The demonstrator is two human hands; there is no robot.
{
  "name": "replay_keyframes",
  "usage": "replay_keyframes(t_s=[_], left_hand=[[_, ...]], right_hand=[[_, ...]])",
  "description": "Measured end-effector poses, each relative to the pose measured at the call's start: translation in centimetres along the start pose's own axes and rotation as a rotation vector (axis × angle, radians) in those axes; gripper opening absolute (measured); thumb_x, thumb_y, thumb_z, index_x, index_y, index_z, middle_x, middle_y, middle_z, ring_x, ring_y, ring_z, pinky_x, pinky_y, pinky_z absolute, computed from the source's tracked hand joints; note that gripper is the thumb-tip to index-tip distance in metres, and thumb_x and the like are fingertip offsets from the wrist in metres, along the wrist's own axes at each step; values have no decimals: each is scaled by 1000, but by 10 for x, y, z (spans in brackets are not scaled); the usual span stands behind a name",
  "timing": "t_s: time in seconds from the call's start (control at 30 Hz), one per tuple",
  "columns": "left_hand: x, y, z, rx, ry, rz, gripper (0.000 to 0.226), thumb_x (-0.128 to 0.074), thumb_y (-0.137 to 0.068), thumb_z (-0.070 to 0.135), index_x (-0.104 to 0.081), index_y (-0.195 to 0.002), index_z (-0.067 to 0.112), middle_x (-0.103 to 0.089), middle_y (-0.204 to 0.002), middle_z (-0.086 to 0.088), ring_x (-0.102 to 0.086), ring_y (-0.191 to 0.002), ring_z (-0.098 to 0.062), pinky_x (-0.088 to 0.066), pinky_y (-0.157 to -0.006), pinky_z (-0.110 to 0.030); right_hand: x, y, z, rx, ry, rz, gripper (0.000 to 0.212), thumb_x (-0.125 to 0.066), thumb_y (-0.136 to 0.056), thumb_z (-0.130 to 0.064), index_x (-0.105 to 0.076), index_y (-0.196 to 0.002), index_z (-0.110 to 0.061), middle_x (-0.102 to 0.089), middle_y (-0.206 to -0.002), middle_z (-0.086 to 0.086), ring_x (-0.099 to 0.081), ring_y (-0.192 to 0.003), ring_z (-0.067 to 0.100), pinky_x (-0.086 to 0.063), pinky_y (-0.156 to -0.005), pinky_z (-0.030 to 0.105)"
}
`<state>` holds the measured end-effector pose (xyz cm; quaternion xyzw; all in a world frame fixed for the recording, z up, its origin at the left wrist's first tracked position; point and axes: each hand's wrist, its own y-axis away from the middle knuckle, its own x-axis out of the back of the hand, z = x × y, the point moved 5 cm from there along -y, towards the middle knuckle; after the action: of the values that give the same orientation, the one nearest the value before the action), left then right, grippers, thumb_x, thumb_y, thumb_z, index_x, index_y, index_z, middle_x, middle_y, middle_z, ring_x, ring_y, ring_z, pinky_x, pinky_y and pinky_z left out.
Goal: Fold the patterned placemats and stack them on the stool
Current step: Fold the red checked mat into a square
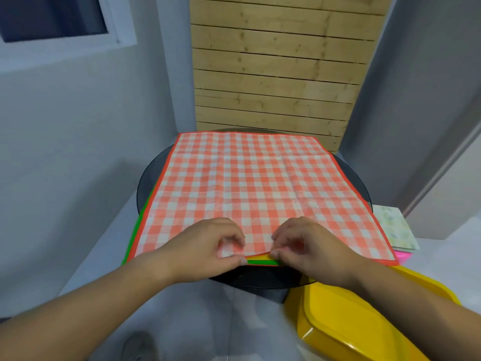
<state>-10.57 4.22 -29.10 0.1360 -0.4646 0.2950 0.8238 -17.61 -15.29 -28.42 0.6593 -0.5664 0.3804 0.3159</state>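
The near edge of the orange checked placemat is being pinched by the left hand and right hand, fingers narrowed, above a green-edged placemat on the round table.

Wood-slat panel behind round dark table; window upper left; grey walls.

In front of me stands a round dark glass table. A stack of placemats covers most of its top. The orange checked placemat lies open and flat on top, its near edge at the table's near rim. Under it a green-edged placemat shows along the left side and at the near edge, with a strip of yellow between them.
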Motion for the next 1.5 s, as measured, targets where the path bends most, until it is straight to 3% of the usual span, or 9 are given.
replay_keyframes(t_s=[0.27, 0.57, 0.73, 0.93, 1.03, 1.17, 1.27, 1.37, 1.5], left_hand=[[0, 13, 5, -27, 50, 29, 19, -71, -88, 45, -71, -104, 35, -61, -113, 24, -53, -113, 6, -43, -95, -14], [19, 13, 10, 4, 155, 42, 10, -68, -92, 36, -77, -91, 32, -71, -94, 21, -64, -98, 1, -53, -88, -22], [52, -9, 12, 6, 74, 113, 12, -67, -91, 33, -78, -86, 32, -71, -89, 23, -63, -93, 5, -51, -85, -20], [104, -64, 13, -52, -278, 181, 14, -63, -94, 42, -73, -91, 32, -63, -92, 24, -56, -92, 2, -51, -86, -33], [125, -98, 10, -34, -380, 216, 12, -60, -95, 40, -65, -86, 32, -65, -94, 19, -59, -95, -9, -52, -82, -37], [142, -142, -8, 105, -431, 274, 16, -53, -96, 34, -59, -84, 26, -66, -91, 10, -60, -91, -22, -52, -75, -36], [137, -170, -31, 203, -412, 295, 16, -51, -96, 28, -59, -84, 23, -66, -91, 6, -59, -89, -25, -46, -67, -32], [119, -197, -64, 298, -313, 246, 16, -55, -94, 26, -63, -80, 20, -67, -90, 4, -62, -89, -26, -51, -74, -34], [88, -223, -103, 384, -180, 222, 18, -56, -92, 24, -63, -76, 21, -69, -92, 3, -63, -91, -24, -54, -81, -37]], right_hand=[[-2, 13, -7, -6, -18, 36, 12, -63, -94, -39, -72, -95, -32, -63, -98, -19, -57, -97, 3, -52, -85, 27], [13, 15, -19, -29, -15, 133, 9, -64, -92, -40, -72, -92, -35, -63, -93, -20, -57, -93, 0, -53, -79, 21], [41, 2, -24, -42, 121, 222, 13, -64, -90, -44, -73, -94, -35, -63, -93, -22, -57, -90, -1, -51, -78, 21], [95, -38, -25, -11, 333, 376, 9, -69, -90, -35, -75, -91, -28, -67, -88, -11, -59, -83, 8, -50, -75, 30], [116, -71, -21, 14, 528, 469, 14, -67, -90, -40, -74, -91, -28, -69, -86, -7, -61, -86, 19, -46, -77, 36], [132, -119, 2, -79, 632, 548, 19, -56, -94, -47, -69, -96, -32, -66, -90, -10, -56, -95, 21, -32, -86, 38], [132, -155, 29, -163, 547, 514, 20, -53, -96, -44, -69, -98, -32, -66, -94, -9, -55, -99, 22, -29, -89, 39], [117, -189, 66, -314, 317, 356, 18, -51, -97, -36, -68, -95, -31, -67, -95, -9, -58, -100, 23, -27, -92, 37], [87, -217, 109, -405, 157, 286, 20, -50, -93, -27, -64, -79, -31, -68, -86, -8, -61, -89, 21, -45, -98, 41]])
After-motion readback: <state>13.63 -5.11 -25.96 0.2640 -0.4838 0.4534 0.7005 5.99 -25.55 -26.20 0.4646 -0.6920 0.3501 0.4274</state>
